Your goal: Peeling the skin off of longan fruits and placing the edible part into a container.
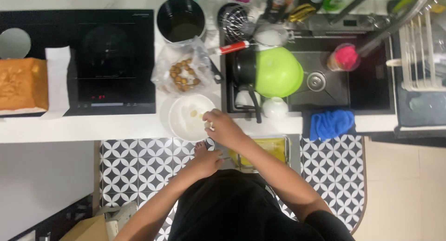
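Right hand [222, 127]: fingers pinched on a small pale nut piece at the round white bowl's [179, 122] near-right rim, so pieces drop in.
Left hand [206, 163]: curled below counter edge; grip unclear.
Clear plastic bag of brown nuts [182, 73]: just beyond bowl, within reach.

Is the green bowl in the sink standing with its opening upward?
No, the green bowl lies upside down in the sink, showing only its rounded outer side.

Black short-sleeved top, bare forearms, left hand [207, 161] and right hand [224, 128] without gloves or rings
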